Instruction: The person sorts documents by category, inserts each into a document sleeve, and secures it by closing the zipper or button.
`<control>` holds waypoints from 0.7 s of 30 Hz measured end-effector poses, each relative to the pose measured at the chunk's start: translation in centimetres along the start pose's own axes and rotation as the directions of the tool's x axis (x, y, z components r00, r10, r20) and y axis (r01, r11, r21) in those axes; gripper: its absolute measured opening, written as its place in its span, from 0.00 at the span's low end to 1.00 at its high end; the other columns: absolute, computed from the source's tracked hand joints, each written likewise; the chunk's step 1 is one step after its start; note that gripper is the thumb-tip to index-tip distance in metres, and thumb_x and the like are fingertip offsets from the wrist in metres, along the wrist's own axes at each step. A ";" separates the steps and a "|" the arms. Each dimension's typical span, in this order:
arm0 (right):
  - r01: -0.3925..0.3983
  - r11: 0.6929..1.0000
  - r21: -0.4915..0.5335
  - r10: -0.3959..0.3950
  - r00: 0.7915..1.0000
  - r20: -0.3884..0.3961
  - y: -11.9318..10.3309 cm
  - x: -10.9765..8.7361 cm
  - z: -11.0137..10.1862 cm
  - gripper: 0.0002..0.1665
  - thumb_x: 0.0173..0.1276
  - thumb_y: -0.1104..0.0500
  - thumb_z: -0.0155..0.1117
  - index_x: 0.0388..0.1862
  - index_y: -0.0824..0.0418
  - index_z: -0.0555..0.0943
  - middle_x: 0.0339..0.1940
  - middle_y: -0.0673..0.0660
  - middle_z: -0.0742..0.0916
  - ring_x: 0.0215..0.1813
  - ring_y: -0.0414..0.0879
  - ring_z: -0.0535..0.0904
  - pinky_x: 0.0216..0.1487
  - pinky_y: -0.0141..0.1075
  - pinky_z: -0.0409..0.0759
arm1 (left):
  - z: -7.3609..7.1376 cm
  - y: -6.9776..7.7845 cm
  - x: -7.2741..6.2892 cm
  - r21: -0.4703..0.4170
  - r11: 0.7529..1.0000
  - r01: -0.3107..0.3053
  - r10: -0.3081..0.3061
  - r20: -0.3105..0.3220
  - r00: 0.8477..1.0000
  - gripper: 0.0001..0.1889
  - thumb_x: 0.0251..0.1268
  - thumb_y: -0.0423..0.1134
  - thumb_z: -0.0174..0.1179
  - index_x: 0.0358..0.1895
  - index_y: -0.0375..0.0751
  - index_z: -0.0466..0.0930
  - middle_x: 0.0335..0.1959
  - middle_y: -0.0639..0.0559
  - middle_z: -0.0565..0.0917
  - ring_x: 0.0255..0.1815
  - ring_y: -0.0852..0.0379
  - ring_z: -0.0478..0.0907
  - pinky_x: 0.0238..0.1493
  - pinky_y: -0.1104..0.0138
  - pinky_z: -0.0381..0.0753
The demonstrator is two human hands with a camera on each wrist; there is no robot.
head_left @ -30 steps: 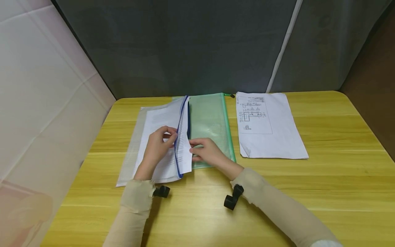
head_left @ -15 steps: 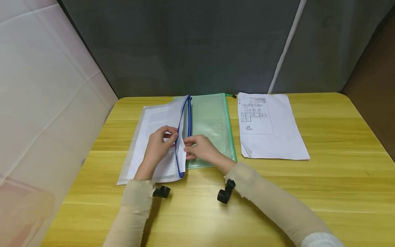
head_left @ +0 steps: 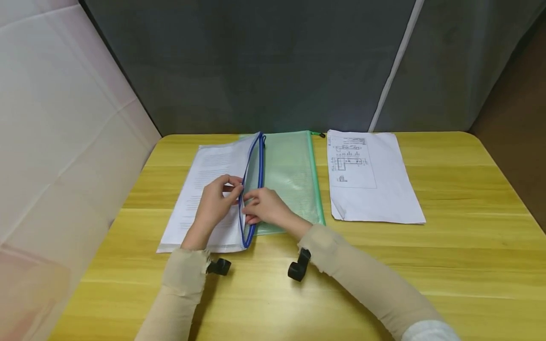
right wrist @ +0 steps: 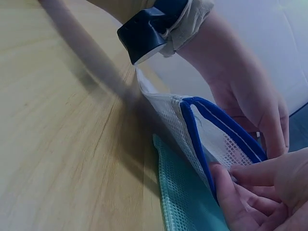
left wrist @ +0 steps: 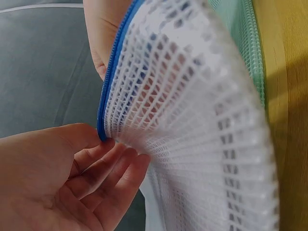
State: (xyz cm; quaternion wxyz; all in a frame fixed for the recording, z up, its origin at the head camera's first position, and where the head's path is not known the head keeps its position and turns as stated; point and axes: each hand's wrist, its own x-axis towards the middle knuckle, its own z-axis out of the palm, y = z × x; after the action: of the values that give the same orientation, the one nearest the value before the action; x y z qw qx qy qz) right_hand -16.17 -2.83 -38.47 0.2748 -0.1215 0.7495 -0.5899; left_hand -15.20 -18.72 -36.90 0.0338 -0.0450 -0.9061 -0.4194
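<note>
A clear mesh zipper pouch [head_left: 230, 156] with blue zipper edges lies at the left of the table, printed papers [head_left: 200, 189] inside it. My left hand [head_left: 215, 201] pinches the upper zipper edge [left wrist: 111, 86] and lifts it, so the mouth gapes toward the right. At that mouth, my right hand [head_left: 268, 207] holds the papers' edge between thumb and fingers, its fingertips [right wrist: 222, 175] inside the opening. The fingers partly cover the paper edge there. A green mesh zipper pouch [head_left: 290, 166] lies flat, partly under the clear one.
To the right lies a stack of papers [head_left: 371, 180] with a line drawing on top and one curled corner. The wooden table [head_left: 469, 265] meets a dark grey partition [head_left: 256, 66] at the back. A pale curtain [head_left: 64, 142] hangs along the left side.
My right hand has moved left with the papers, which have slid deeper into the clear pouch. The left hand has kept its pinch on the zipper edge.
</note>
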 end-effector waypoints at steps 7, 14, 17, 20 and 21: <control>-0.014 1.000 0.001 0.013 1.000 0.026 0.0 0.0 -0.9 0.23 0.72 0.68 0.59 0.65 0.69 0.75 0.44 0.68 0.89 0.26 0.39 0.84 0.36 0.33 0.87 | 0.0 -0.3 -0.3 -0.032 0.999 0.011 -0.011 0.011 1.000 0.07 0.73 0.35 0.57 0.42 0.33 0.78 0.58 0.41 0.83 0.54 0.42 0.84 0.36 0.71 0.86; 0.004 0.999 -0.035 -0.004 1.000 -0.014 -0.7 0.3 -3.2 0.19 0.72 0.65 0.60 0.60 0.68 0.78 0.44 0.66 0.89 0.31 0.41 0.85 0.41 0.39 0.88 | -0.4 -0.6 -0.5 -0.052 0.998 0.030 -0.029 0.017 0.999 0.07 0.73 0.36 0.57 0.42 0.33 0.78 0.58 0.41 0.83 0.54 0.43 0.84 0.36 0.73 0.86; 0.008 0.999 -0.042 -0.011 0.998 -0.061 -1.4 0.7 -4.5 0.18 0.73 0.64 0.60 0.60 0.68 0.79 0.49 0.66 0.87 0.40 0.49 0.87 0.46 0.43 0.88 | -0.6 -0.7 -0.6 -0.062 0.998 0.032 -0.031 0.014 0.999 0.07 0.73 0.35 0.57 0.41 0.32 0.78 0.57 0.39 0.83 0.53 0.42 0.84 0.36 0.72 0.86; 0.023 0.999 -0.043 -0.029 0.991 -0.133 -2.0 1.4 -6.0 0.18 0.75 0.63 0.59 0.60 0.67 0.78 0.55 0.65 0.85 0.51 0.55 0.85 0.51 0.44 0.86 | -0.6 -0.8 -0.6 -0.056 0.998 0.034 -0.033 0.014 0.999 0.07 0.73 0.35 0.57 0.41 0.32 0.78 0.57 0.39 0.83 0.52 0.42 0.84 0.35 0.72 0.86; 0.032 0.999 -0.043 -0.039 0.986 -0.160 -2.2 1.8 -6.5 0.19 0.75 0.62 0.58 0.61 0.67 0.78 0.56 0.64 0.84 0.54 0.56 0.84 0.53 0.44 0.86 | -0.6 -0.8 -0.7 -0.052 0.998 0.034 -0.033 0.015 0.999 0.07 0.73 0.35 0.57 0.41 0.32 0.78 0.57 0.39 0.83 0.52 0.42 0.84 0.35 0.72 0.86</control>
State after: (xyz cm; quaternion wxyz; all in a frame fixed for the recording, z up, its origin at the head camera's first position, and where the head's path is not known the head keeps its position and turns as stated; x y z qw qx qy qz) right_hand -21.55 1.01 -35.90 0.2004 -0.0924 0.7785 -0.5875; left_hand -14.63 -19.74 -37.19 0.0192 -0.0335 -0.8957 -0.4429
